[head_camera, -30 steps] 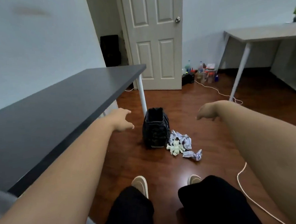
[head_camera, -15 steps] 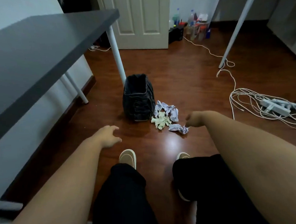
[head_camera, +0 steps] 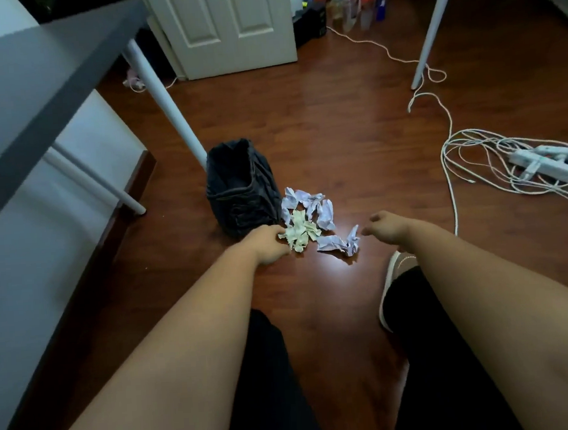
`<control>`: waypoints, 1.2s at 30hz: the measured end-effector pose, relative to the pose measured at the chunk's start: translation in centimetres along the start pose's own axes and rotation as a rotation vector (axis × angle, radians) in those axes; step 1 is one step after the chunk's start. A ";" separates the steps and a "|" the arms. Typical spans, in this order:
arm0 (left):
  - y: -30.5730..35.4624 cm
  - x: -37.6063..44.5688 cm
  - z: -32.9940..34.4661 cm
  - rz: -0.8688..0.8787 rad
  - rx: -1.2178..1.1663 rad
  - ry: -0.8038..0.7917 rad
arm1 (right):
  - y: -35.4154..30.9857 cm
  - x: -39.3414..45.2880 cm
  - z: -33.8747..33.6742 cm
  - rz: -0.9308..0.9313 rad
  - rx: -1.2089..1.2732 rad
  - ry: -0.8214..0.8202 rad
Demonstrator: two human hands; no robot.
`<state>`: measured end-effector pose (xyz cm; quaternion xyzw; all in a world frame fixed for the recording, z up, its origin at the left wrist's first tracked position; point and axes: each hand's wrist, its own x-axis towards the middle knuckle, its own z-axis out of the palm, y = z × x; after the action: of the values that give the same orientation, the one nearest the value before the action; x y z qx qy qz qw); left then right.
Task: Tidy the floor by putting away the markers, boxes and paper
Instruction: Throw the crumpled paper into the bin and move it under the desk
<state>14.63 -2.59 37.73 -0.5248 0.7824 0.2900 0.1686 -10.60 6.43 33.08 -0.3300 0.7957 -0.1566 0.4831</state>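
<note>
**Hands drop to the paper pile**

Both arms have come down from chest height in 1 second, and the left hand (head_camera: pixel 268 245) now touches the yellowish crumpled paper (head_camera: pixel 298 232), fingers curled; whether it grips yet, I cannot tell. The right hand (head_camera: pixel 383 226) hovers loosely curled, empty, just beside the bluish wad (head_camera: pixel 339 243). The pile lies on the floor (head_camera: pixel 354 137) against the open dark bag (head_camera: pixel 241 191). Pickup looks imminent.

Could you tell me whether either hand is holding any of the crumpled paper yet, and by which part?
The left hand touches the yellowish crumpled paper at its left edge; a grip cannot be told. The right hand holds nothing.
</note>
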 end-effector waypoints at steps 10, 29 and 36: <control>-1.0 7.7 -2.4 0.024 -0.102 -0.043 | -4.5 5.2 -2.0 0.038 -0.312 0.101; -3.9 28.0 3.9 -0.022 0.071 -0.414 | -3.4 25.3 5.5 0.240 -0.350 -0.048; -5.6 34.8 8.7 -0.075 0.079 -0.483 | 1.7 30.6 9.5 0.337 -0.356 -0.031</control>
<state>5.77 -23.85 9.66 -0.4621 0.7101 0.3695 0.3817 -12.61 -12.35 7.13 -0.2747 0.8471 0.0740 0.4489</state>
